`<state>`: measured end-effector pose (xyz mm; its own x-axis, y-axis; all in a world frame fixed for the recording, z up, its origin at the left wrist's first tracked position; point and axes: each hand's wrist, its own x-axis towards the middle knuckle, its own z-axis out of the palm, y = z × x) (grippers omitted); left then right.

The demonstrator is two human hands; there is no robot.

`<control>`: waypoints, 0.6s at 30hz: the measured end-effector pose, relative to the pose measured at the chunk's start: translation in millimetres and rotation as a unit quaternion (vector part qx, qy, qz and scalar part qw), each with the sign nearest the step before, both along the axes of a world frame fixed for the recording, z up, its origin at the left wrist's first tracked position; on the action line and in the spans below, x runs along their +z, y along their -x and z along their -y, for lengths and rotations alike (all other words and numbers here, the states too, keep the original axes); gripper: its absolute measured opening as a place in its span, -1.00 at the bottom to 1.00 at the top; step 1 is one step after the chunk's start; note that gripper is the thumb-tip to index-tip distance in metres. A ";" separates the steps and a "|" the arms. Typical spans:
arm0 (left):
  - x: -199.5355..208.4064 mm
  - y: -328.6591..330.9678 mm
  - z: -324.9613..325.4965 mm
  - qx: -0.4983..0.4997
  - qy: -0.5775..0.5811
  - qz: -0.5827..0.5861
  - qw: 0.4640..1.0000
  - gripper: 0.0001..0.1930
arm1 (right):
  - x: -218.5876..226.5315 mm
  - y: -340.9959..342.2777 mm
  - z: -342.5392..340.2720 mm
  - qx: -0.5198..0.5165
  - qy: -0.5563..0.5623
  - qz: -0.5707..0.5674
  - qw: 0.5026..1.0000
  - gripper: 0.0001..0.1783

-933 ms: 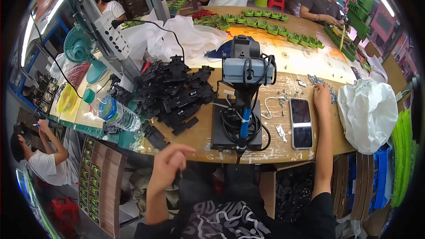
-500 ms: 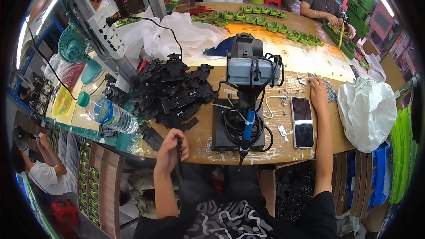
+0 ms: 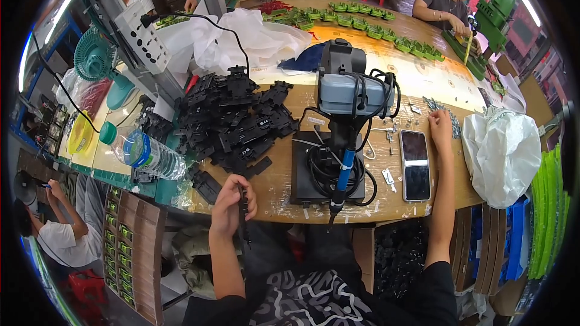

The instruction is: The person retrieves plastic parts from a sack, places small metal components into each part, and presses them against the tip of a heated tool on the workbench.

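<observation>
My left hand (image 3: pixel 228 205) is closed around a black plastic part (image 3: pixel 244 216), held edge-on at the table's front edge. A heap of similar black plastic parts (image 3: pixel 232 121) lies just beyond it. My right hand (image 3: pixel 442 125) rests on the table at the near side of a scatter of small metal pieces (image 3: pixel 450 118). Its fingers are bent and drawn together; whatever is between the fingertips is too small to make out. Beside that forearm lies a phone (image 3: pixel 415 166). Between my hands stands a black tool stand (image 3: pixel 326 169) with coiled cable and a blue-handled screwdriver-like tool (image 3: pixel 344 175).
A water bottle (image 3: pixel 145 152) leans at the left, near a green fan (image 3: pixel 96 63). A white plastic bag (image 3: pixel 501 157) sits at the right. Green parts (image 3: pixel 380 33) line the far table, where a co-worker sits by a green press (image 3: pixel 495 15). Crates of black parts (image 3: pixel 399 256) are below.
My right hand has pulled slightly rightward, its fingers going from spread over the small pieces to bent together. The black part in my left hand has turned slightly. The view has shifted a little.
</observation>
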<state>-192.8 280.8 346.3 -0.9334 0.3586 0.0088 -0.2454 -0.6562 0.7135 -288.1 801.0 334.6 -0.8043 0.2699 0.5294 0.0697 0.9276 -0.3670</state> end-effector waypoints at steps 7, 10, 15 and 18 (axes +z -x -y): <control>-1.3 -1.8 -0.4 0.020 0.080 0.014 0.996 -0.76 | 5.8 -14.8 -20.4 -0.028 0.078 0.104 0.991 -0.94; -1.1 -0.7 -2.3 0.038 0.135 0.022 0.990 -0.77 | 4.9 -18.9 -14.6 -0.028 0.027 0.053 0.998 -0.94; -1.4 -1.6 -2.0 0.047 0.134 0.026 0.990 -0.77 | 6.1 -20.2 -9.4 -0.054 0.104 0.029 0.993 -0.91; 0.6 0.5 -2.9 0.042 0.131 0.023 0.990 -0.77 | 3.2 -22.8 -21.2 -0.035 0.238 0.028 0.970 -0.92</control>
